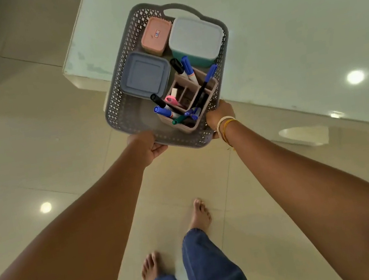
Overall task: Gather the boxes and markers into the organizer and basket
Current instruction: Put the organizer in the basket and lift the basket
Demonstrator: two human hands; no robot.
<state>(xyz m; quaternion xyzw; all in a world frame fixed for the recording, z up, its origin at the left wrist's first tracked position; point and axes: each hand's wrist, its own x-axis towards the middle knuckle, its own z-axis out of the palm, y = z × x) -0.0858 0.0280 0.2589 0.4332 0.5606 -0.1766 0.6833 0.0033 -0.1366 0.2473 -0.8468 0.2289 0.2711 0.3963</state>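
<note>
I hold a grey perforated basket point(118, 87) out in front of me, above the floor and the table's corner. My left hand point(148, 147) grips its near rim on the left. My right hand point(219, 115) grips the near right corner. Inside lie a pink box point(156, 35), a white-lidded teal box point(195, 37) and a grey-blue square box point(144, 74). A beige organizer point(189, 95) stands in the basket's near right part, holding several blue, black and green markers point(187, 67) and a pink item.
A glossy white table point(281, 25) stretches ahead and to the right, its corner under the basket. Beige floor tiles point(32, 141) lie below. My bare feet point(199, 213) and jeans show at the bottom. A dark strip runs along the far left.
</note>
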